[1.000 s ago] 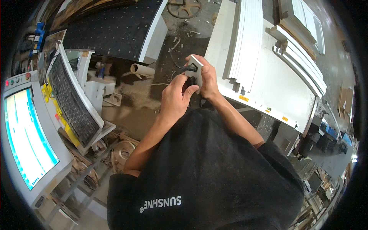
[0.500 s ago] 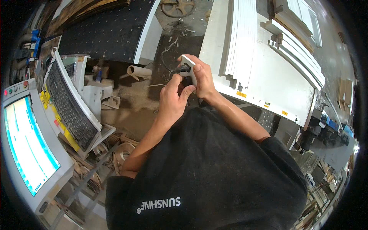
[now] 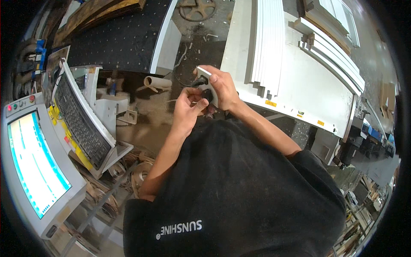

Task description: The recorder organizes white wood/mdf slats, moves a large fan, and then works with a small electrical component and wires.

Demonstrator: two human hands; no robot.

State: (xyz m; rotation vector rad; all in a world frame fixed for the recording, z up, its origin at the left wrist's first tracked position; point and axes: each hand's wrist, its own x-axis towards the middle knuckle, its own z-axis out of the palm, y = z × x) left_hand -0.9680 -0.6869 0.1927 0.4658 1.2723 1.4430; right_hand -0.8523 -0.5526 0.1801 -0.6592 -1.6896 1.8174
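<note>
A slim white power strip (image 3: 215,101) is in my right hand (image 3: 224,90), with the thumb over its edge and the fingers behind it. One black plug (image 3: 200,80) sits at the strip's upper part, and a dark cable (image 3: 178,68) hangs near it. Lower down, a second round black plug (image 3: 207,95) is against the strip's face. My left hand (image 3: 186,109) is closed at this lower plug, thumb and bent fingers around its near side. How far the plug is seated cannot be made out.
At the left stand a control panel with a lit screen (image 3: 38,167) and a black keyboard (image 3: 81,118). White strips (image 3: 267,51) lie on a white table (image 3: 308,77) at the right. A cardboard tube (image 3: 157,82) and a rusty wheel (image 3: 198,9) lie beyond my hands.
My left hand has shifted slightly left and lower, its fingers now at the lower black plug, which shows more plainly. The power strip has moved a little left in my right hand.
</note>
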